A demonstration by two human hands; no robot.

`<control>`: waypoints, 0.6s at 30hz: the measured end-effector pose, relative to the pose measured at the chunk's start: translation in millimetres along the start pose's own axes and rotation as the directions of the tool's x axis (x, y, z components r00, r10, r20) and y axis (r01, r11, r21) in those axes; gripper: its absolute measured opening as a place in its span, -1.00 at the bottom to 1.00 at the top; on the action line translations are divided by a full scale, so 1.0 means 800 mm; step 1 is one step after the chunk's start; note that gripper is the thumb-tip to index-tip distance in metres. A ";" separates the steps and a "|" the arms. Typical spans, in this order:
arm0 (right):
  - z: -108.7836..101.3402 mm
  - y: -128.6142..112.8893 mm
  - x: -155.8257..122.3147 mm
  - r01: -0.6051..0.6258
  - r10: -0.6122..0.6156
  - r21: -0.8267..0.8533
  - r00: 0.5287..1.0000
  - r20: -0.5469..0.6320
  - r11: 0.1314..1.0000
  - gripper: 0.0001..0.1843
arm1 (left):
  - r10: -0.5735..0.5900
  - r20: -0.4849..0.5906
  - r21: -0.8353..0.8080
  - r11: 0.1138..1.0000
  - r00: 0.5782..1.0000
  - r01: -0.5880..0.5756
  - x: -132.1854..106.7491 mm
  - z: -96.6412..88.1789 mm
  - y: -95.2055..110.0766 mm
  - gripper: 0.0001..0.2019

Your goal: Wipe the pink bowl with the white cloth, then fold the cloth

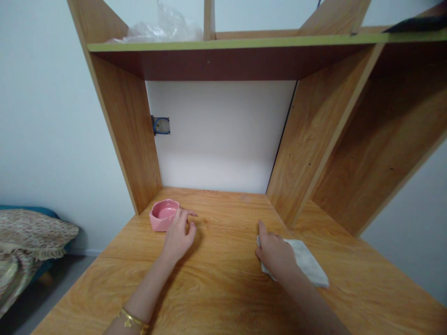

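A pink bowl with a notched rim, like an ashtray (159,224), sits at the back left of the wooden desk. My left hand (179,235) is at its right side, fingers apart and loosely bent, holding nothing; whether a fingertip touches the bowl I cannot tell. On the desk to the right lies a folded white cloth or tissue (309,263). My right hand (277,251) is over its left part, index finger stretched forward past its edge, thumb and other fingers bent onto it. The palm hides part of the cloth.
The wooden desk (209,288) runs back to a white panel with an uncovered wall socket box (162,125). Upright boards flank it, and a shelf (223,44) overhead carries a clear plastic bag (164,28). A patterned blanket (35,232) lies at far left.
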State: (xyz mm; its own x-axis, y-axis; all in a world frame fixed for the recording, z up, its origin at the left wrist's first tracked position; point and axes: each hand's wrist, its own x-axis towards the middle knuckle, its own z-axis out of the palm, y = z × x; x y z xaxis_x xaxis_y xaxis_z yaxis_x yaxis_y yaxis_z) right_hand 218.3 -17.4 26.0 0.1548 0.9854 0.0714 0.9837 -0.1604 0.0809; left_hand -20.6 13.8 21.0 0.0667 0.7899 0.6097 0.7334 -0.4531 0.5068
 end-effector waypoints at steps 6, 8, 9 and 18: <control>0.000 -0.014 -0.003 0.092 -0.090 0.025 0.993 -0.070 0.995 -0.37 | 0.065 0.419 -0.068 0.997 0.906 -0.040 -0.015 0.015 0.017 -0.83; 0.001 -0.023 -0.005 0.143 -0.135 0.074 0.986 -0.097 0.987 -0.37 | 0.073 0.505 -0.054 0.997 0.860 -0.053 -0.018 0.018 0.021 -0.81; 0.002 -0.027 -0.007 0.167 -0.155 0.113 0.982 -0.108 0.980 -0.36 | 0.076 0.528 -0.046 0.997 0.846 -0.060 -0.019 0.018 0.023 -0.81; 0.013 -0.060 -0.022 0.431 -0.418 0.576 0.893 -0.163 0.695 -0.29 | 0.080 0.568 -0.037 0.997 0.819 -0.072 -0.017 0.014 0.026 -0.79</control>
State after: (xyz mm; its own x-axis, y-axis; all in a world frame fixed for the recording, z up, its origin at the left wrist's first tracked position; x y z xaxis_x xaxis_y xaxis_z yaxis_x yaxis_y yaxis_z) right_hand 169.0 -26.3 10.7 -0.2882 0.9380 0.1925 0.8028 0.3463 -0.4854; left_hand 1.6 -1.9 16.0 0.4975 0.8455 0.1939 0.7011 -0.5235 0.4841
